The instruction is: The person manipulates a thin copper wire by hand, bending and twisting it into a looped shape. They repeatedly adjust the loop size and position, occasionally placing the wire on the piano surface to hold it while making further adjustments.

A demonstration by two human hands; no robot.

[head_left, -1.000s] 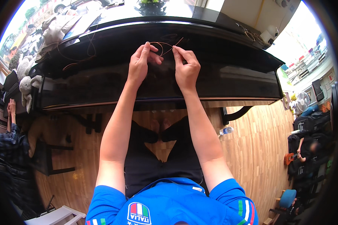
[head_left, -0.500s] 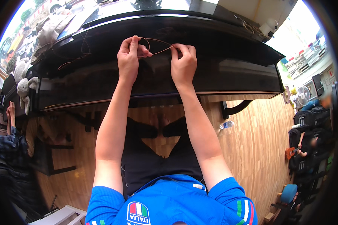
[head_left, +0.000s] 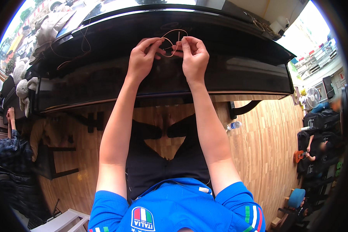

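Note:
A thin tan cord is bent into loops between my two hands, above the glossy black top of a piano-like piece of furniture. My left hand pinches the cord at the left side of the loops, its thumb and forefinger closed. My right hand grips the right side between thumb and fingers. One loop arches upward and a smaller one hangs between the fingertips. A short pale straight piece stands up near the right fingertips; whether it belongs to the cord I cannot tell.
Another thin cord lies at the left on the black surface, near a grey plush toy. More cord lies at the far right. A water bottle is on the wooden floor. Other people sit at both sides, one with a small guitar.
My hands have come a little closer together and shifted slightly right. My left hand has turned, its thumb now lower, and the stretched loop has become rounder, overlapping loops.

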